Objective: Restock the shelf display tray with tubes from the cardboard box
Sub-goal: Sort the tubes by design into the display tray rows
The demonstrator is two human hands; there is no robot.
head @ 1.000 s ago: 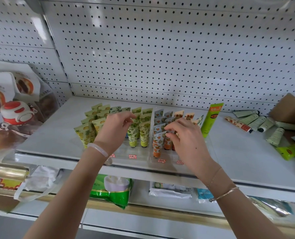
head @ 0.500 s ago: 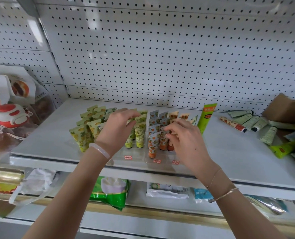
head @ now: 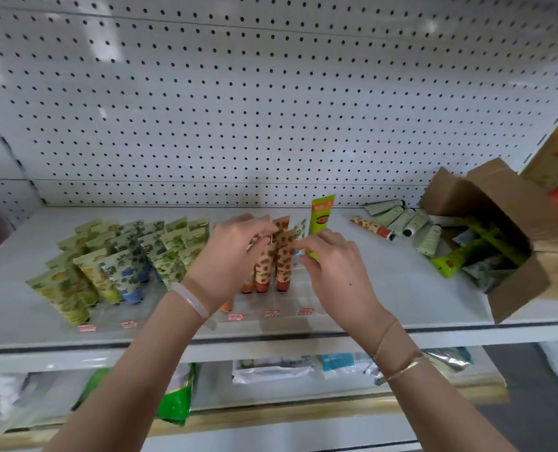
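Note:
A clear display tray (head: 303, 316) stands on the white shelf, holding upright rows of yellow-green tubes (head: 65, 288), blue-patterned tubes (head: 124, 272), green tubes (head: 170, 252) and orange-patterned tubes (head: 284, 256). My left hand (head: 232, 256) reaches over the orange rows, its fingertips pinching the top of an orange tube. From the right, my right hand (head: 336, 269) pinches the edge of the neighbouring orange tube between thumb and forefinger. An open cardboard box (head: 506, 223) lies on its side at the right with more tubes inside.
A tall bright-green tube (head: 321, 220) stands just behind my right hand. Several loose pale tubes (head: 398, 220) lie on the shelf between tray and box. White pegboard backs the shelf. Packaged goods sit on the lower shelf (head: 271, 370).
My left hand moved right from the green tubes to the orange rows, meeting my right hand. The view swung right, bringing the cardboard box fully into sight.

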